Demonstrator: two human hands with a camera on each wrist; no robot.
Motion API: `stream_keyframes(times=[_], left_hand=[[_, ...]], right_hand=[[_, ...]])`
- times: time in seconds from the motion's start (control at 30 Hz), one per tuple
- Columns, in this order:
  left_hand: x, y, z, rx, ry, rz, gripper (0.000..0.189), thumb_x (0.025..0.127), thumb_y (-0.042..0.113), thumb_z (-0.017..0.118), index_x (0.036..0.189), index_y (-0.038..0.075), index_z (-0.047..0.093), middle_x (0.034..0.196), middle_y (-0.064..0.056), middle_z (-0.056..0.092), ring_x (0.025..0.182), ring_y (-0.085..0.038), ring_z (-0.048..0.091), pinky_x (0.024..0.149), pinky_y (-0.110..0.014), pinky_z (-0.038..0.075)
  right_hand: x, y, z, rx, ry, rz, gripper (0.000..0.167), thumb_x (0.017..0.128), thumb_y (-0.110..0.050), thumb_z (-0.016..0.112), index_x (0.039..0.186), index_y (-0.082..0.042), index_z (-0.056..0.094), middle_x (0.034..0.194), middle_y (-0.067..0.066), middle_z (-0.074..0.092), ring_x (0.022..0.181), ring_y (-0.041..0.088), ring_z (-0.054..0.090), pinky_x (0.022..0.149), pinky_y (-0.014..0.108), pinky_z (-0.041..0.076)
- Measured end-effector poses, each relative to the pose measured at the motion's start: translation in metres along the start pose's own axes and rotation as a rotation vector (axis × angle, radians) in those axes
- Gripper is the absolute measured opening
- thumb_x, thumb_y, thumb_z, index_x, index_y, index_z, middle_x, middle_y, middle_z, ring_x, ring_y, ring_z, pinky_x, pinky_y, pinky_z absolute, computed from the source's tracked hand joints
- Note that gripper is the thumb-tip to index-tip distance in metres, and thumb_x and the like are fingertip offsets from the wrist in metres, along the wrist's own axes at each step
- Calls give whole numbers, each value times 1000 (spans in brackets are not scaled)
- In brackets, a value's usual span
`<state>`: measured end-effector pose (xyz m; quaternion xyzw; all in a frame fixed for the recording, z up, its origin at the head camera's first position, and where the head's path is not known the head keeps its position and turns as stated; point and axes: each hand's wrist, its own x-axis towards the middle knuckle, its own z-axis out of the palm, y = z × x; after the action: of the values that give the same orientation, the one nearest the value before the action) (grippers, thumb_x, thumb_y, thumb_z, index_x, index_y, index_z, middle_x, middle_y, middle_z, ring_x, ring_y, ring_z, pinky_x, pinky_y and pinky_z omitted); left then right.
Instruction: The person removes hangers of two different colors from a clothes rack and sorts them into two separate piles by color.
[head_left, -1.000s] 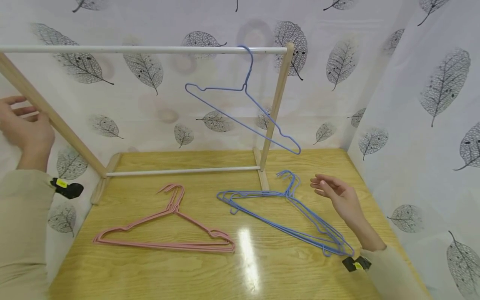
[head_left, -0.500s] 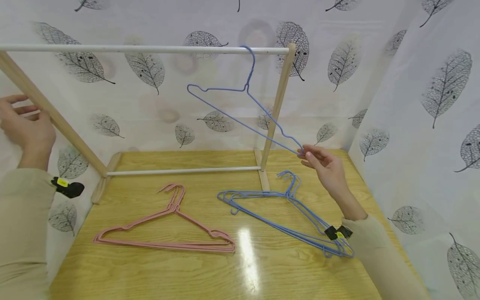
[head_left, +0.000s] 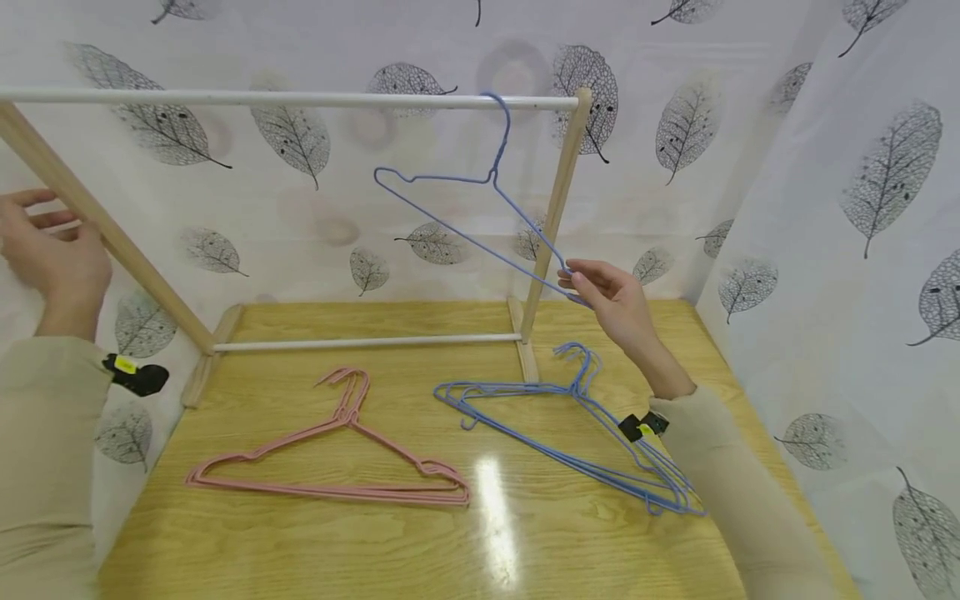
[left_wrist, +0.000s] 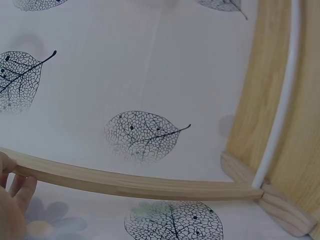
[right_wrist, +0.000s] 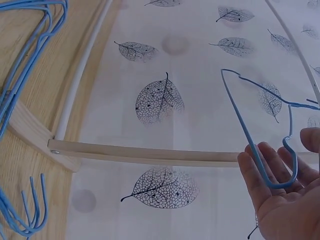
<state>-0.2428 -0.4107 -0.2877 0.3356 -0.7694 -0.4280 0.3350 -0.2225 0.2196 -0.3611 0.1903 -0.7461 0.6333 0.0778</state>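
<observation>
A blue wire hanger point(head_left: 457, 228) hangs by its hook from the white top bar point(head_left: 285, 99) of a rack, near the bar's right end. My right hand point(head_left: 611, 304) is at the hanger's lower right corner. In the right wrist view, that looped end lies across the fingers point(right_wrist: 265, 172) of the upturned hand, with the thumb standing apart. At the far left, my left hand point(head_left: 63, 258) touches the rack's slanted wooden post point(head_left: 142, 271) with loosely extended fingers. Only part of this hand shows at the left edge of the left wrist view.
Several pink hangers point(head_left: 322, 492) lie stacked on the wooden table point(head_left: 405, 550), left of centre. Several blue hangers point(head_left: 555, 451) lie to the right, below my right forearm. A white lower bar point(head_left: 367, 342) joins the rack's wooden feet. Leaf-patterned curtains point(head_left: 825, 208) stand behind and beside the table.
My right hand has risen from above the blue pile to the hanging hanger's corner, then moved left and slightly up along it. The left hand and both piles have stayed put.
</observation>
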Motion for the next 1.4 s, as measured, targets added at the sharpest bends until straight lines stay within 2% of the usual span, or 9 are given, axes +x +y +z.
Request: stream_keyframes(times=[0.13, 0.23, 0.4, 0.5, 0.7, 1.07, 1.17, 1.3, 1.4], left_hand=[[2, -2, 0, -23, -5, -13, 47, 104, 19, 54, 143, 46, 49, 98, 34, 38, 78, 19, 41, 100, -10, 45], [3, -2, 0, 1, -13, -19, 48, 105, 21, 54, 144, 48, 47, 97, 35, 36, 78, 20, 39, 100, -10, 45], [6, -5, 1, 8, -10, -16, 47, 105, 22, 54, 143, 49, 48, 95, 36, 37, 76, 21, 39, 99, -10, 45], [8, -7, 2, -3, -8, -12, 46, 104, 22, 55, 142, 49, 49, 94, 35, 38, 75, 21, 40, 98, -10, 45], [9, -9, 2, -14, -14, 4, 46, 104, 22, 54, 141, 48, 49, 94, 35, 38, 75, 21, 41, 96, -9, 45], [6, -7, -1, -16, -15, 4, 47, 104, 20, 54, 142, 47, 49, 95, 35, 38, 77, 20, 41, 92, -9, 44], [4, -5, -2, -10, -13, -2, 47, 104, 20, 54, 142, 46, 49, 94, 35, 38, 78, 19, 40, 90, -8, 41], [3, -4, -2, -2, -11, -2, 46, 103, 21, 54, 142, 45, 49, 93, 35, 38, 77, 19, 40, 87, -7, 40], [3, -4, -2, 2, -12, -5, 47, 104, 21, 54, 143, 46, 49, 93, 35, 38, 77, 19, 40, 88, -8, 41]], right_hand=[[10, -2, 5, -29, -18, 11, 38, 108, -14, 59, 138, 10, 61, 113, -9, 77, 105, 1, 74, 96, 23, 62], [16, -3, 9, -35, -29, 9, 38, 107, -13, 60, 136, 11, 61, 115, -2, 78, 104, 2, 74, 97, 24, 62], [22, -4, 13, -31, -52, 6, 35, 107, -8, 60, 135, 13, 61, 117, 7, 77, 106, 8, 76, 93, 23, 63], [24, -3, 16, -23, -67, -10, 33, 106, -7, 60, 132, 14, 63, 116, 7, 77, 105, 9, 76, 91, 24, 64], [25, -2, 20, 23, -78, -39, 32, 107, -7, 59, 128, 16, 64, 108, -5, 79, 102, 5, 76, 92, 24, 64], [22, -12, 16, 51, -21, -66, 34, 107, -8, 59, 128, 19, 63, 104, -11, 80, 97, 5, 79, 90, 25, 64], [20, -16, 13, 82, -12, -66, 32, 107, -9, 59, 128, 14, 65, 104, -9, 81, 97, 6, 79, 89, 26, 65], [14, -20, 8, 96, 2, -80, 24, 108, -11, 59, 124, -2, 74, 105, -9, 81, 98, 6, 79, 89, 25, 65], [6, -21, 5, 94, 13, -95, 22, 107, -11, 59, 122, -9, 76, 104, -10, 81, 98, 6, 79, 88, 25, 65]])
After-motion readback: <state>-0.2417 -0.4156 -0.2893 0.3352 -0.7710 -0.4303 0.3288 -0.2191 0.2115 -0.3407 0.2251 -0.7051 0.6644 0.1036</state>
